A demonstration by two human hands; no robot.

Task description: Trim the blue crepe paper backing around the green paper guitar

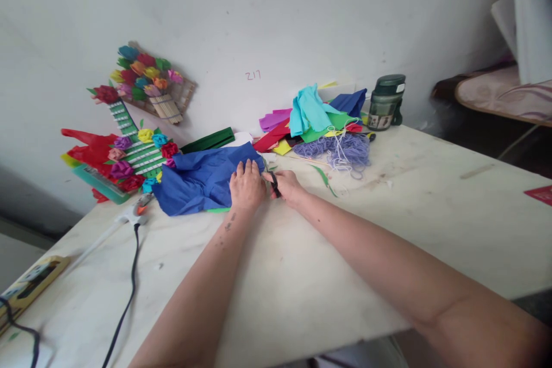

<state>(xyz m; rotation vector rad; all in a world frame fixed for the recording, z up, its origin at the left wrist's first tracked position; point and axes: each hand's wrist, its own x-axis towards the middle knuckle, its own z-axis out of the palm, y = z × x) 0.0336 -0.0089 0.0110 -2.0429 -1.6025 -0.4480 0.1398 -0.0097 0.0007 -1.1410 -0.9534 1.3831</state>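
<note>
My left hand (246, 186) rests on the right edge of a crumpled blue paper sheet (202, 178), its fingers curled down and pressing the paper. My right hand (286, 186) is closed round black scissors (273, 183), held right beside the blue sheet's edge. The scissor blades are mostly hidden between my two hands. Both forearms reach in from the bottom of the view across the pale tabletop (302, 264).
A pile of coloured paper (314, 115) and purple yarn (336, 150) lies behind my hands, with a dark green bottle (385, 102) at the wall. Paper-flower crafts (138, 126) stand at the left. A glue gun (137, 211) with a black cord (129, 293) lies near the left.
</note>
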